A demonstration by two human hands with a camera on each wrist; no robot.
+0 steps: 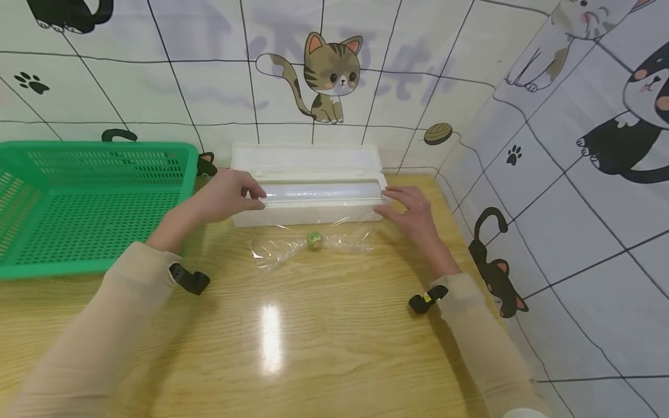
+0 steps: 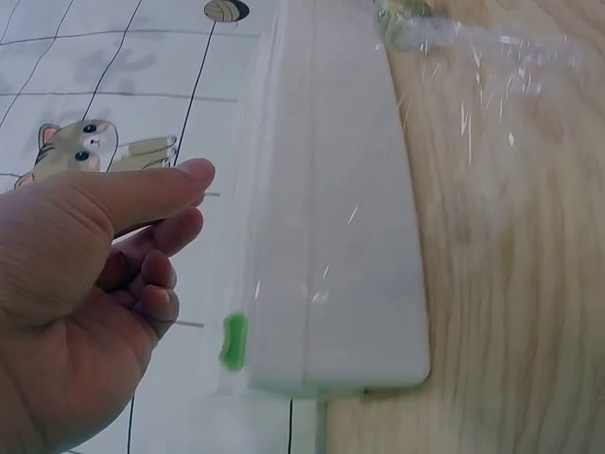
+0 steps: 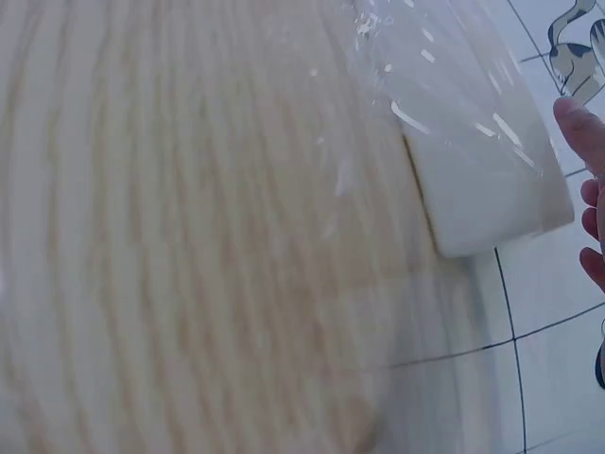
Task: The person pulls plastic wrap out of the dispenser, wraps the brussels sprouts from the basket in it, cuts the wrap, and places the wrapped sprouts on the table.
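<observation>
In the head view, a white cling film box (image 1: 305,216) stands with its lid (image 1: 305,159) raised, showing the film roll (image 1: 324,191) inside. Clear cling film (image 1: 347,242) runs down its front onto the table, gathered around a small round green thing (image 1: 315,240). At the box's left end, my left hand (image 1: 227,194) pinches the film edge between thumb and bent forefinger. My right hand (image 1: 413,213) does likewise at the right end. The left wrist view shows the left thumb (image 2: 156,194) meeting the forefinger; glints of film cross the box front (image 2: 350,218).
A green plastic basket (image 1: 99,217) sits to the left on the wooden table (image 1: 324,348). A cat-printed tile-pattern covering rises behind the box and along the right (image 1: 575,278). Near the box's end is a green tab (image 2: 233,342).
</observation>
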